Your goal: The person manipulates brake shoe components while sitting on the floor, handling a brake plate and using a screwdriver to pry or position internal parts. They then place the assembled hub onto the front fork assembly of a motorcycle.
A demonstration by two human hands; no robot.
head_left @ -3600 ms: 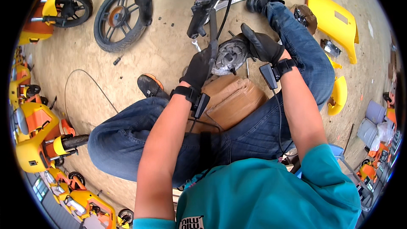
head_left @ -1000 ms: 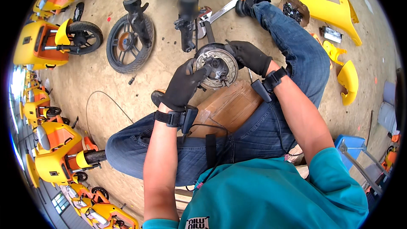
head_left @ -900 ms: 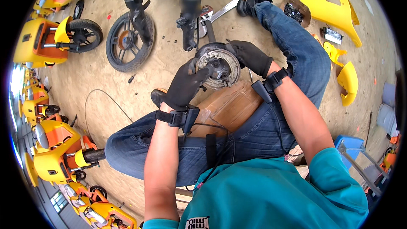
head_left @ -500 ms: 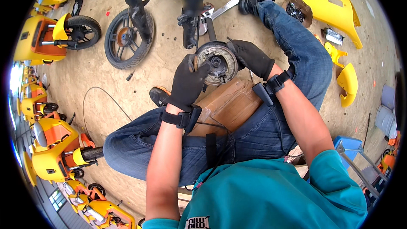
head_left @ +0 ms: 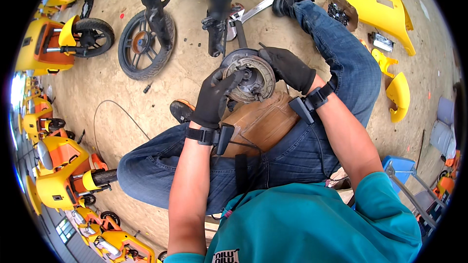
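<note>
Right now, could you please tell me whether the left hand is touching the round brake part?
Touching: the head view shows the left hand gripping the round brake part by its left edge.

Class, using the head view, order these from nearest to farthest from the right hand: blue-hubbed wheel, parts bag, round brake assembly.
1. Round brake assembly: left, touching the right hand.
2. Parts bag: upper right.
3. Blue-hubbed wheel: far left.

Open floor point(head_left: 189, 70) between wheel point(head_left: 141, 44) and left hand point(head_left: 212, 101), fork leg point(head_left: 215, 31) blocking beyond the brake plate point(head_left: 254, 82), cardboard box point(head_left: 261, 125) close below, jeans leg point(head_left: 337, 51) flanking the right hand point(head_left: 293, 69)
</note>
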